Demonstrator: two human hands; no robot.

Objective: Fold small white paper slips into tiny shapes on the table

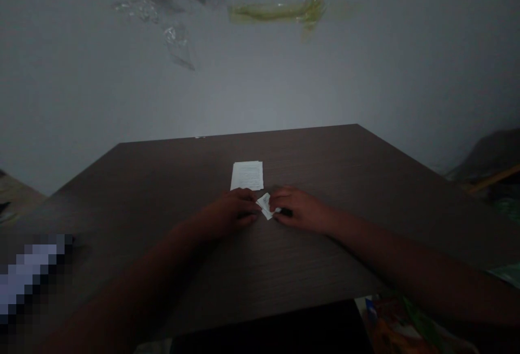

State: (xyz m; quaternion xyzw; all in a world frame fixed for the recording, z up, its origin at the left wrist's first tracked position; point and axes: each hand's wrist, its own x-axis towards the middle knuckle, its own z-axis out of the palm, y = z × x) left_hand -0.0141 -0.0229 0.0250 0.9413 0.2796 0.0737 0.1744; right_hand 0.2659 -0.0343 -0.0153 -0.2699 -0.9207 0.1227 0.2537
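At a dark tabletop [260, 275], two bare forearms angle in from the lower corners and meet near the middle, backs of the hands turned upward. The left hand [235, 212] rests its fingertips at the left edge of a small folded paper [265, 203], while the right hand [299, 210] curls over its right side; whether either pinches or merely presses cannot be told. Printed sheets [247, 175] lie just beyond the left fingers.
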